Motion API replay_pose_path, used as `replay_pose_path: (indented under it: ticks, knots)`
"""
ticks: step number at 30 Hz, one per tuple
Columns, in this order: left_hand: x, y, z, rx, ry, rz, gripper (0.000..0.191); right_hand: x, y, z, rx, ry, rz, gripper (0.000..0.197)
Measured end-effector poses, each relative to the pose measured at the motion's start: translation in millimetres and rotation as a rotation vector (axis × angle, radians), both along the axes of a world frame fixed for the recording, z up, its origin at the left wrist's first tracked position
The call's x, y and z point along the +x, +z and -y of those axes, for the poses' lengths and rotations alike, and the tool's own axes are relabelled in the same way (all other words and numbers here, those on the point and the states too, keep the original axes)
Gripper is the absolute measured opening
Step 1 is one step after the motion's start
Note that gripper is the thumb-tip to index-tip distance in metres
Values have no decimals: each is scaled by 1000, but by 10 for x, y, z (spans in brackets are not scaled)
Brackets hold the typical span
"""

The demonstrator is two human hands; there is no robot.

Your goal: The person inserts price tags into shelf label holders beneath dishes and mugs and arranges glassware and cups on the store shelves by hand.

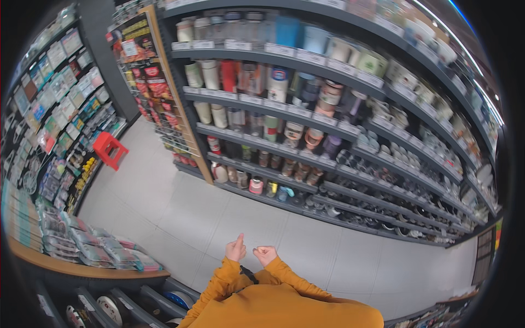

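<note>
My left hand [236,249] is held in front of my body, its fingers curled and one digit pointing up and away. Close beside it on the right, my right hand [265,255] is curled into a loose fist. A narrow gap separates the two hands. No object shows in either one. Both are above the pale tiled floor [229,217], in the sleeves of a mustard-yellow top [295,307]. A black strap [248,274] shows between my forearms. Ahead stands a dark grey shelf unit [262,104] with bottles, tumblers, mugs and glassware.
A red plastic stool [110,149] stands by the packed wall display at left. Snack packets hang on a wood-edged rack [158,88] at the shelf's end. At lower left, a wood-edged counter [82,268] carries soft plastic packs [96,248], with plates [110,309] in racks below.
</note>
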State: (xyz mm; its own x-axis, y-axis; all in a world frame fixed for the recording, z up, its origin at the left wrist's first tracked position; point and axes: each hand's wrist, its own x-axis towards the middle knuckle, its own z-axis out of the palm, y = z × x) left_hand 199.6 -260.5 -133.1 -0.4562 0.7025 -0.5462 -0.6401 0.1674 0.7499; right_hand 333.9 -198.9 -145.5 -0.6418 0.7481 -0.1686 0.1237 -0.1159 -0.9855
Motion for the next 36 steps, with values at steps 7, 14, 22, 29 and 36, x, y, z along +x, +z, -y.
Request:
replay_pose_path:
  ticks: [7, 14, 22, 29, 36]
  knots:
    - [-1057, 239, 79, 27, 146, -48, 51, -1115, 155, -234, 49, 194, 10, 47]
    - [-2043, 650, -613, 49, 130, -406, 52, -2054, 243, -1027, 47, 206, 36, 47]
    - [-3695, 2191, -1648, 295, 123, -1217, 18, -3481, 548, -2219, 274, 175, -169, 45]
    - [-5210, 3350, -2702, 327, 33, -2042, 15, -4305, 1516, -2806, 216, 272, -279, 18]
    - [-6395, 3863, -3720, 161, -184, -2435, 25, -4917, 2858, -3288, 932, 40, -289, 18]
